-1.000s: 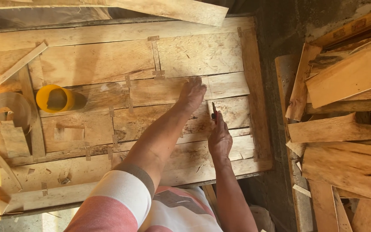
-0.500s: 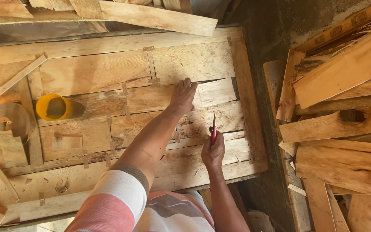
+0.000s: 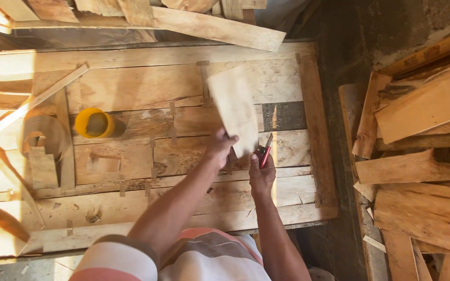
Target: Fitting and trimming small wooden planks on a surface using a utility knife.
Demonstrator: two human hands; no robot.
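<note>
Wooden board lifted over the plank surface (image 3: 147, 86).
Left hand (image 3: 221, 147) fingers grip the pale board (image 3: 234, 106); right hand (image 3: 261, 174) fingers clasp a red pencil (image 3: 265, 151).

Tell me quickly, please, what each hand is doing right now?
Left hand: closed on a pale wooden board, lifted off the workbench.
Right hand: closed on a red pencil.

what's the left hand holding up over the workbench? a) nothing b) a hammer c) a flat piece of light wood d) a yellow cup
c: the left hand grips the lower edge of a flat light wooden piece raised above the workbench, while the yellow cup sits apart on the boards.
</note>
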